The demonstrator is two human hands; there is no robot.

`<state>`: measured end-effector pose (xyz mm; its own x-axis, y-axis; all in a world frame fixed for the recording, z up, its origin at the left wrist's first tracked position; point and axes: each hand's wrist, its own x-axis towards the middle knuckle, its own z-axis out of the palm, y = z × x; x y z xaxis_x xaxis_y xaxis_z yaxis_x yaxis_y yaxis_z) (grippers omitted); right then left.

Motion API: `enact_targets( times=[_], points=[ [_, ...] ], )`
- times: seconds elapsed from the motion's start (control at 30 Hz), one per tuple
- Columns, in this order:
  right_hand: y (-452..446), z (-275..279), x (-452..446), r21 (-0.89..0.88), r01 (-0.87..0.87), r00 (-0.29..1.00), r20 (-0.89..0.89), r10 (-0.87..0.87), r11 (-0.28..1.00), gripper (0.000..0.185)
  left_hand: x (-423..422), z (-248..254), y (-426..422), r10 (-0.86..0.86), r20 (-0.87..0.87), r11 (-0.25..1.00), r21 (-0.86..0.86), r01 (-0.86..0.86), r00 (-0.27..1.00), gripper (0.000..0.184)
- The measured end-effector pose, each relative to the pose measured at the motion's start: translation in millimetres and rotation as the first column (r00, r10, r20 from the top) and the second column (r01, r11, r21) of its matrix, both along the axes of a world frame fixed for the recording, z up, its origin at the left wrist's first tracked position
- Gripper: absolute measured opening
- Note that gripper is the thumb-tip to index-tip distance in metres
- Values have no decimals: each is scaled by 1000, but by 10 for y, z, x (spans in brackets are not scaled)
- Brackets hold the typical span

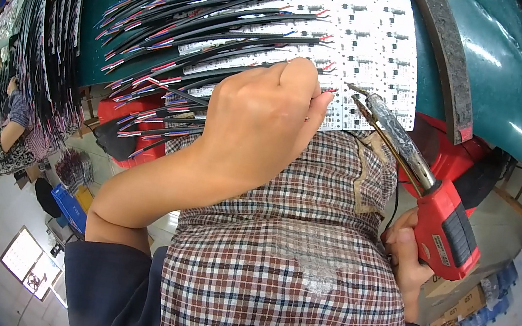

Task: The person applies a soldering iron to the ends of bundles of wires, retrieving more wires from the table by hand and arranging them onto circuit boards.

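Note:
My left hand [264,113] is over the lower edge of the white circuit board panel [389,54], thumb and forefinger pinched at a short wire end with a red tip. Black cables [213,26] with red, white and blue ends lie in rows across the panel's left part. My right hand [406,247] is wrapped round the handle of a red soldering gun [443,232]. Its metal tip points up and left, close to the right of my left fingertips, above the board.
A dark metal bar [445,62] lies on the green table surface [509,84] to the right. Bundles of cables [52,33] hang at the left edge. Red stools show under the table. Another person [1,133] sits at the far left.

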<state>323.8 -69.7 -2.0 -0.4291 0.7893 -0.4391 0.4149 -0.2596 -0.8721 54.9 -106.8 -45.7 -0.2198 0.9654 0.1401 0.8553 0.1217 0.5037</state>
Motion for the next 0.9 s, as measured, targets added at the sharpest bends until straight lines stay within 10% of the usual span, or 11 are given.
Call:
enact_targets(
  times=[0.9],
  points=[
    [-44, -61, 97, 13, -19, 1000, 19, 18, 1000, 21, -130, 118, 79, -89, 82, 989, -113, 98, 993, 16]
  ],
)
